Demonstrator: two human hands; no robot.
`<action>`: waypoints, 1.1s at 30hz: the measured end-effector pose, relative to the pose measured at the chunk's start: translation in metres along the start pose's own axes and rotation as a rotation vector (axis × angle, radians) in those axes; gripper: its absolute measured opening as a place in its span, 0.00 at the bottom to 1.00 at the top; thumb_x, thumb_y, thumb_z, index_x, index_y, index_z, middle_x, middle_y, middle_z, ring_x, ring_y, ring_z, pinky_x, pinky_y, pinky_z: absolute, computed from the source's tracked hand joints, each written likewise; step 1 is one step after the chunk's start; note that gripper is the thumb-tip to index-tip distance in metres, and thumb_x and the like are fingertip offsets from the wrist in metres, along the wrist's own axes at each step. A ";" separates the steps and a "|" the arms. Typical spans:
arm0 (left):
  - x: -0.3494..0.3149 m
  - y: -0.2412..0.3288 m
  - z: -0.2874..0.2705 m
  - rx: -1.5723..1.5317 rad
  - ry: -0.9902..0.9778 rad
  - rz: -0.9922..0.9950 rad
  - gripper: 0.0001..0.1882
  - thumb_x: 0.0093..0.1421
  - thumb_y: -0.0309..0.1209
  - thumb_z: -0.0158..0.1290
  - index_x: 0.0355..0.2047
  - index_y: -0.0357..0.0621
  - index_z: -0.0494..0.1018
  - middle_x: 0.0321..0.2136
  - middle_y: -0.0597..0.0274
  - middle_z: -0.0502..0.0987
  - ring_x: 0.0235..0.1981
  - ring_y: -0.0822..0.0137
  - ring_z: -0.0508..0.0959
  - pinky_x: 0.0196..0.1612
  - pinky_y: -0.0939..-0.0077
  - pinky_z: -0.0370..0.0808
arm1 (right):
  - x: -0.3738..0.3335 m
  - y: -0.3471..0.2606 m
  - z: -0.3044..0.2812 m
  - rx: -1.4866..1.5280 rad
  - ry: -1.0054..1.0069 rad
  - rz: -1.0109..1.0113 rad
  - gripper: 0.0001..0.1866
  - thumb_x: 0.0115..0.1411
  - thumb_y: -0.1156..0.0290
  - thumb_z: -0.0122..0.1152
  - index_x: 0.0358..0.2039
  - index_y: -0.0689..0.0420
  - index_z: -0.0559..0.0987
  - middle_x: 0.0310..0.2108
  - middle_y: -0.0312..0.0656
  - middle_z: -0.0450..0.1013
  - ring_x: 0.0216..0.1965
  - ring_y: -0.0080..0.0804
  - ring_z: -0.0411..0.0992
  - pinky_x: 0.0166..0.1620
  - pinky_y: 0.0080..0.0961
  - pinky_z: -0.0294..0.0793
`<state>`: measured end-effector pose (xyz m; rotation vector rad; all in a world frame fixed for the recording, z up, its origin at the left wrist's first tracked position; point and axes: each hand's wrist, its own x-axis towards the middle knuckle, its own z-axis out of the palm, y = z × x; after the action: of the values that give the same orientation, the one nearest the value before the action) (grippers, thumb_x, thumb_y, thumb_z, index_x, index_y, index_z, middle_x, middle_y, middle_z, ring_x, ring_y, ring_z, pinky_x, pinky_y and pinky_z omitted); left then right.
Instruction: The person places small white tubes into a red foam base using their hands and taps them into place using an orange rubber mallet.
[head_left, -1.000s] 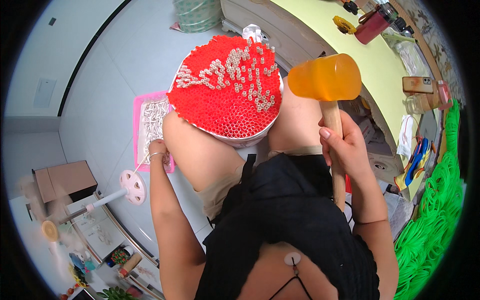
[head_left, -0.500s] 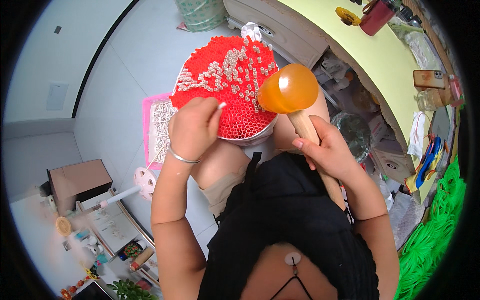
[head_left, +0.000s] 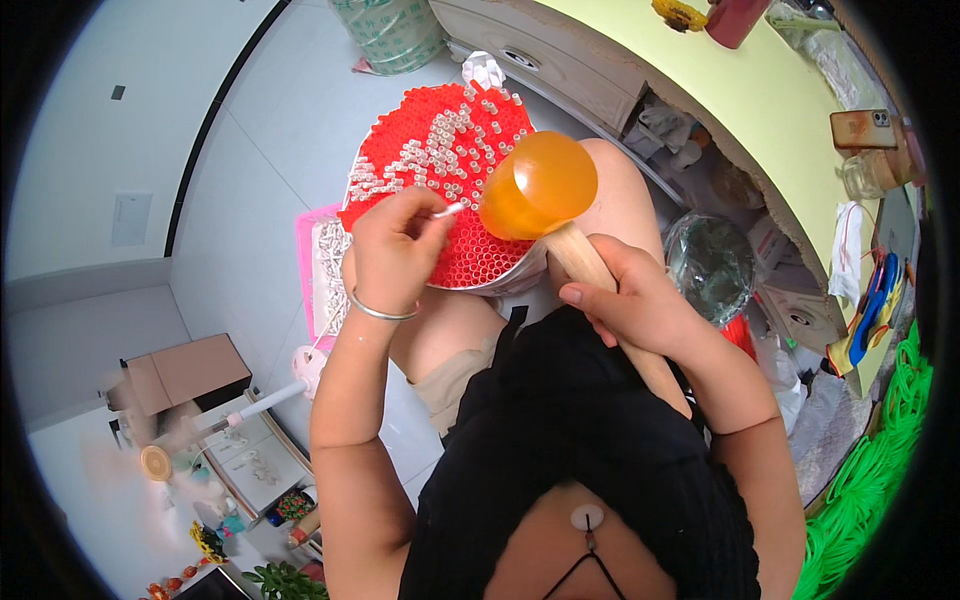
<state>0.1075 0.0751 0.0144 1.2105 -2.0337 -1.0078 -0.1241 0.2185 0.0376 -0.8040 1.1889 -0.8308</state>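
My left hand (head_left: pixel 395 250) fingers pinch a small white peg (head_left: pixel 447 210) over the red tube bundle (head_left: pixel 440 170) — mallet (head_left: pixel 537 185), clamped in my right hand (head_left: pixel 640 300), hangs just right of it.

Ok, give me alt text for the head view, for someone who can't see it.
Seated person's left hand holds a small white peg over a round red tube-filled block on their lap, while the right hand grips a wooden-handled orange mallet just above it. A pink tray lies on the floor beside.
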 end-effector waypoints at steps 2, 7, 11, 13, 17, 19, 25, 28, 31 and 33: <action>0.002 -0.010 -0.007 0.090 0.035 0.030 0.05 0.55 0.16 0.61 0.32 0.35 0.77 0.27 0.62 0.79 0.27 0.73 0.80 0.31 0.79 0.78 | -0.001 0.002 -0.003 0.010 0.030 -0.005 0.14 0.64 0.69 0.62 0.44 0.63 0.72 0.21 0.33 0.69 0.14 0.17 0.65 0.18 0.17 0.64; 0.008 -0.001 -0.002 0.407 -0.018 0.272 0.05 0.53 0.21 0.61 0.32 0.37 0.79 0.27 0.51 0.78 0.28 0.56 0.79 0.33 0.68 0.76 | -0.001 0.001 -0.005 0.040 0.097 -0.005 0.13 0.64 0.70 0.61 0.44 0.63 0.72 0.21 0.33 0.69 0.14 0.17 0.65 0.18 0.16 0.64; 0.012 0.002 0.001 0.474 -0.092 0.302 0.05 0.53 0.21 0.60 0.32 0.37 0.78 0.27 0.48 0.77 0.30 0.49 0.78 0.36 0.61 0.76 | -0.002 0.003 -0.007 0.030 0.088 -0.002 0.13 0.64 0.70 0.61 0.45 0.63 0.72 0.21 0.32 0.69 0.14 0.17 0.65 0.18 0.16 0.64; 0.014 0.004 0.002 0.524 -0.118 0.333 0.05 0.52 0.21 0.59 0.31 0.37 0.78 0.27 0.48 0.77 0.31 0.48 0.77 0.36 0.60 0.76 | -0.003 0.003 -0.006 0.025 0.083 -0.004 0.13 0.64 0.70 0.61 0.45 0.63 0.72 0.22 0.32 0.69 0.15 0.16 0.65 0.18 0.16 0.65; 0.016 0.005 0.009 0.550 -0.169 0.385 0.00 0.53 0.20 0.55 0.26 0.36 0.74 0.25 0.47 0.73 0.29 0.46 0.76 0.35 0.55 0.75 | -0.002 0.003 -0.005 0.019 0.080 -0.005 0.13 0.64 0.70 0.61 0.45 0.64 0.72 0.22 0.32 0.69 0.15 0.16 0.65 0.18 0.16 0.65; 0.016 0.003 0.009 0.575 -0.167 0.376 0.01 0.51 0.20 0.53 0.24 0.36 0.73 0.24 0.47 0.72 0.29 0.46 0.76 0.35 0.55 0.75 | -0.001 0.002 -0.004 0.011 0.079 -0.003 0.13 0.64 0.70 0.61 0.45 0.64 0.72 0.22 0.32 0.69 0.15 0.17 0.65 0.18 0.16 0.65; 0.017 0.001 0.009 0.612 -0.187 0.351 0.05 0.51 0.19 0.55 0.30 0.37 0.77 0.27 0.48 0.74 0.32 0.45 0.76 0.35 0.55 0.75 | 0.003 -0.004 0.005 -0.026 0.069 -0.017 0.14 0.64 0.70 0.61 0.44 0.64 0.72 0.21 0.33 0.69 0.14 0.17 0.65 0.18 0.16 0.65; 0.011 -0.006 -0.004 0.501 -0.106 0.298 0.11 0.52 0.22 0.61 0.37 0.38 0.79 0.27 0.52 0.77 0.28 0.56 0.78 0.33 0.64 0.77 | 0.004 -0.009 0.011 -0.053 0.047 -0.005 0.14 0.64 0.70 0.62 0.45 0.64 0.72 0.22 0.33 0.69 0.15 0.17 0.65 0.18 0.16 0.65; -0.001 -0.026 -0.035 0.045 0.171 -0.024 0.16 0.53 0.25 0.67 0.42 0.37 0.80 0.28 0.65 0.81 0.25 0.77 0.75 0.31 0.80 0.75 | 0.002 -0.027 0.020 -0.120 0.022 -0.019 0.16 0.63 0.69 0.62 0.47 0.64 0.72 0.23 0.34 0.70 0.15 0.16 0.65 0.19 0.16 0.65; -0.005 -0.066 -0.070 -0.067 0.456 -0.138 0.05 0.58 0.25 0.61 0.35 0.37 0.82 0.25 0.69 0.79 0.21 0.78 0.72 0.25 0.81 0.70 | -0.003 -0.043 0.031 -0.169 0.046 -0.153 0.17 0.63 0.68 0.63 0.48 0.64 0.72 0.24 0.34 0.70 0.16 0.15 0.65 0.20 0.15 0.65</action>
<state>0.1943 0.0368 -0.0012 1.4096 -1.5702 -0.7669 -0.0994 0.2037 0.0821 -1.0287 1.2617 -0.8860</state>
